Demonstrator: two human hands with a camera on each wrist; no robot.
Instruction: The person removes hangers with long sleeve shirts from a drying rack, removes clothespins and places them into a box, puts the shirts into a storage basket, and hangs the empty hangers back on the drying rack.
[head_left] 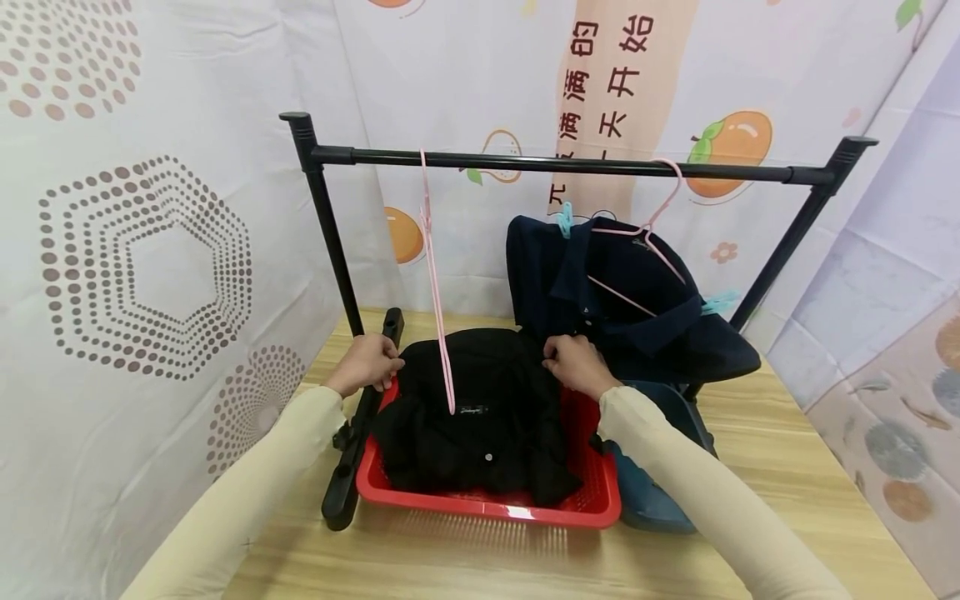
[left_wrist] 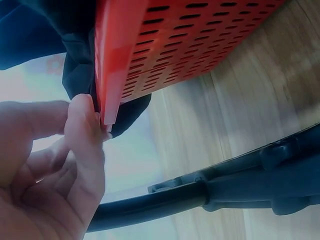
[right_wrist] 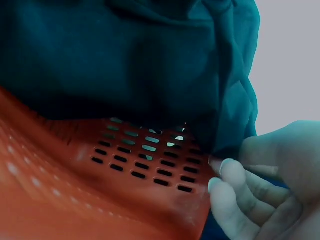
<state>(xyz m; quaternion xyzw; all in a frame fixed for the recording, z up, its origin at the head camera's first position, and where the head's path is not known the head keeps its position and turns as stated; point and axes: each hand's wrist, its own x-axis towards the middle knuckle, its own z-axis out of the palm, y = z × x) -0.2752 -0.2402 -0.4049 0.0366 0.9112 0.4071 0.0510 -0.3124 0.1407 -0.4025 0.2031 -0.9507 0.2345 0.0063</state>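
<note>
A black garment (head_left: 510,375) with a small label and a pale button lies spread in a red basket (head_left: 487,505). At the basket's far left corner, my left hand (head_left: 369,364) pinches the garment's edge between thumb and fingers, close against the rim in the left wrist view. Over on the right, my right hand (head_left: 581,367) pinches the opposite edge; the right wrist view shows its fingertips (right_wrist: 227,172) at the cloth beside the basket's slotted wall. A pink hanger (head_left: 437,292), seen nearly edge-on, hangs in front of the garment and touches neither hand.
A black rack (head_left: 525,162) stands over the basket, its left foot (head_left: 345,487) beside it. A navy shirt (head_left: 637,304) hangs on a second pink hanger (head_left: 670,200) with blue clips (head_left: 565,220). Beneath it sits a blue basin (head_left: 652,492). Printed curtains surround the wooden table.
</note>
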